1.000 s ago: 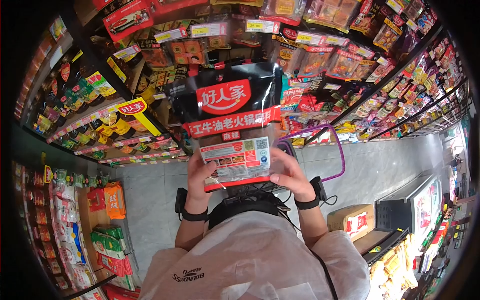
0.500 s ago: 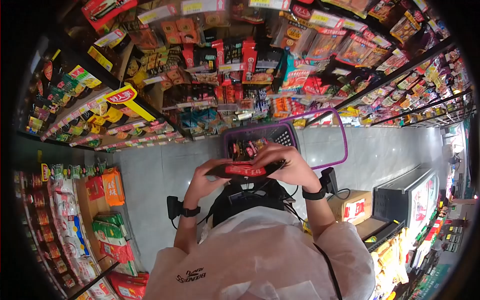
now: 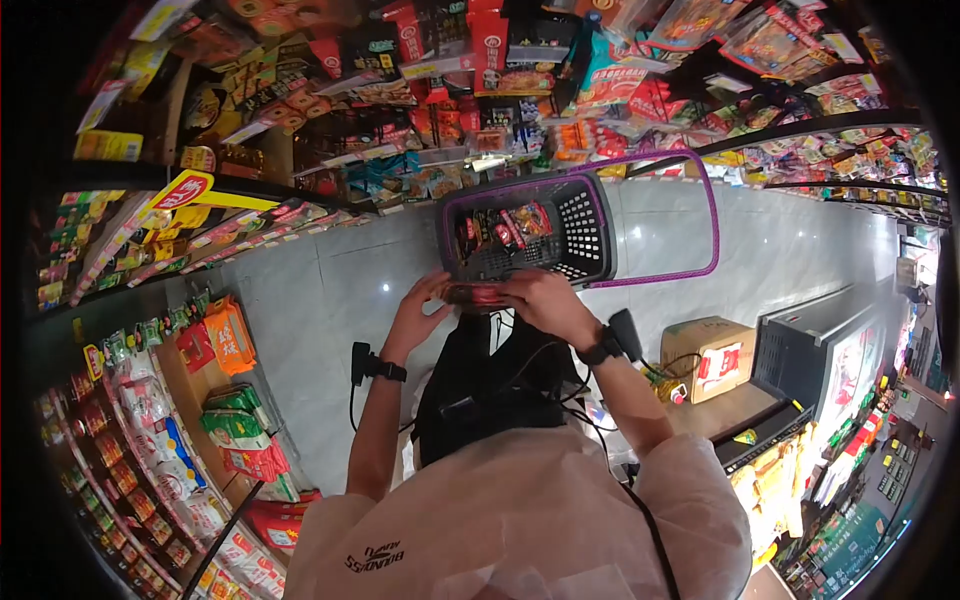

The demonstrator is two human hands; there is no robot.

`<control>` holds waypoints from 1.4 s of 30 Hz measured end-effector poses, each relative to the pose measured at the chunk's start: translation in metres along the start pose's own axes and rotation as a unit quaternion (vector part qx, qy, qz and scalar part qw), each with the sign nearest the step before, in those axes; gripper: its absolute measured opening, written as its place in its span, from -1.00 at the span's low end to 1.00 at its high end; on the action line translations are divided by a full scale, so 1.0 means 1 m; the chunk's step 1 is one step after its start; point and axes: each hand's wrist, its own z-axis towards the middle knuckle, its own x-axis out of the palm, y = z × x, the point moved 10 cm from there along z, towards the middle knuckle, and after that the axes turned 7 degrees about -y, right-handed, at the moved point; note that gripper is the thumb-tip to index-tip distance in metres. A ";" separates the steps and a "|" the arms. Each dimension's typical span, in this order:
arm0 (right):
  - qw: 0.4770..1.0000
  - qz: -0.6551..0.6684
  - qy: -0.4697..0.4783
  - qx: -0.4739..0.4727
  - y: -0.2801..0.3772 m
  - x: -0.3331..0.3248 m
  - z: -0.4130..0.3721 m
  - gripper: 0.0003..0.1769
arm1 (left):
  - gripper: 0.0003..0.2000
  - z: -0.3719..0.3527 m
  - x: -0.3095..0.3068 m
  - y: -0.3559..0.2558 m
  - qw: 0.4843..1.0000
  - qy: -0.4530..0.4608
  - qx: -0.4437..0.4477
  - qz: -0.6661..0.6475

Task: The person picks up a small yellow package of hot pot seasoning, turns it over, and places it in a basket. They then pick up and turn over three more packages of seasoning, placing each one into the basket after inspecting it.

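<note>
A dark food packet with red on it [image 3: 474,294] is held level in front of my body, just short of the shopping basket, and is seen nearly edge-on. My right hand [image 3: 548,302] grips its right end with bent fingers. At the other end, my left hand [image 3: 416,314] has thumb and fingertips about the packet's edge. Beyond them the dark grey basket [image 3: 596,232] stands on the floor, its purple handle [image 3: 716,225] folded down to the right. Several black and red packets [image 3: 505,228] lie inside it.
Shelves of hanging snack packets [image 3: 490,60] rise just behind the basket. Low shelves with bagged goods [image 3: 235,425] stand on the left. At right are a cardboard box [image 3: 690,345] and a grey chest cabinet [image 3: 795,345]. Cables hang from both wrist devices.
My hands have lowered with the packet, which has tipped from showing its face to nearly edge-on. The view has tilted down, so more of the basket and its contents shows.
</note>
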 end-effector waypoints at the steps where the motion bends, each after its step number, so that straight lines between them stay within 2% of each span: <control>1: 1.000 -0.008 0.005 0.006 -0.025 0.019 0.002 -0.81 | -0.51 0.001 0.000 0.006 0.998 -0.032 0.007 0.055; 2: 1.000 -0.017 0.010 0.013 -0.048 0.039 0.001 -0.80 | -0.53 0.001 0.000 0.012 0.992 -0.062 0.016 0.110; 4: 0.999 0.002 -0.014 0.049 -0.098 0.071 0.003 -0.82 | -0.59 -0.017 0.025 0.086 0.982 -0.021 -0.175 -0.071; 5: 0.998 0.005 -0.024 0.063 -0.121 0.090 0.001 -0.83 | -0.62 -0.036 0.039 0.114 0.950 -0.001 -0.271 -0.158; 8: 0.986 0.023 -0.047 0.157 -0.183 0.114 0.003 -0.78 | -0.66 -0.066 0.063 0.127 0.933 0.085 -0.298 -0.182; 10: 0.965 -0.026 -0.015 0.259 -0.262 0.154 -0.011 -0.77 | -0.66 -0.085 0.067 0.128 0.943 0.125 -0.299 -0.079; 11: 0.959 -0.051 0.001 0.280 -0.289 0.162 -0.015 -0.76 | -0.66 -0.095 0.069 0.128 0.944 0.146 -0.295 -0.028; 13: 0.941 -0.105 0.034 0.321 -0.337 0.167 -0.023 -0.74 | -0.66 -0.129 0.077 0.149 0.924 0.175 -0.341 -0.004; 16: 0.935 -0.138 -0.021 0.326 -0.376 0.156 -0.019 -0.74 | -0.66 -0.173 0.082 0.174 0.901 0.203 -0.383 -0.005; 19: 0.918 -0.080 -0.095 0.376 -0.389 0.140 -0.002 -0.79 | -0.69 -0.182 0.082 0.182 0.895 0.189 -0.403 -0.024; 21: 0.944 -0.013 -0.079 0.320 -0.376 0.153 0.021 -0.79 | -0.71 -0.177 0.081 0.179 0.899 0.178 -0.399 -0.028; 22: 0.954 0.017 -0.075 0.290 -0.365 0.153 0.035 -0.79 | -0.71 -0.166 0.081 0.176 0.904 0.176 -0.388 -0.026; 24: 0.961 0.151 -0.151 0.178 -0.311 0.141 0.061 -0.82 | -0.71 -0.144 0.081 0.168 0.913 0.168 -0.371 -0.028; 26: 0.954 0.214 -0.085 0.191 -0.253 0.130 0.084 -0.77 | -0.70 -0.125 0.079 0.160 0.919 0.154 -0.362 -0.032; 28: 0.880 0.432 -0.101 0.171 -0.195 0.113 0.094 -0.77 | -0.70 -0.106 0.079 0.149 0.926 0.144 -0.347 -0.045; 30: 0.836 0.515 -0.116 0.148 -0.118 0.056 0.100 -0.77 | -0.71 -0.086 0.079 0.135 0.932 0.131 -0.329 -0.076; 32: 0.821 0.546 -0.111 0.123 -0.037 -0.023 0.093 -0.77 | -0.72 -0.067 0.082 0.120 0.936 0.121 -0.306 -0.127; 34: 0.807 0.569 -0.157 0.028 0.042 -0.114 0.071 -0.81 | -0.73 -0.043 0.085 0.100 0.933 0.112 -0.262 -0.219; 36: 0.775 0.584 -0.172 -0.169 0.126 -0.209 0.047 -0.83 | -0.73 -0.018 0.081 0.062 0.926 0.115 -0.241 -0.268; 37: 0.721 0.599 -0.076 -0.339 0.172 -0.239 0.037 -0.82 | -0.72 -0.008 0.081 0.049 0.924 0.118 -0.240 -0.273; 39: 0.643 0.588 -0.015 -0.491 0.226 -0.282 0.011 -0.80 | -0.77 0.009 0.081 0.030 0.916 0.137 -0.246 -0.285; 42: 0.643 0.581 -0.148 -0.477 0.280 -0.322 -0.024 -0.79 | -0.77 0.033 0.078 -0.006 0.909 0.166 -0.227 -0.308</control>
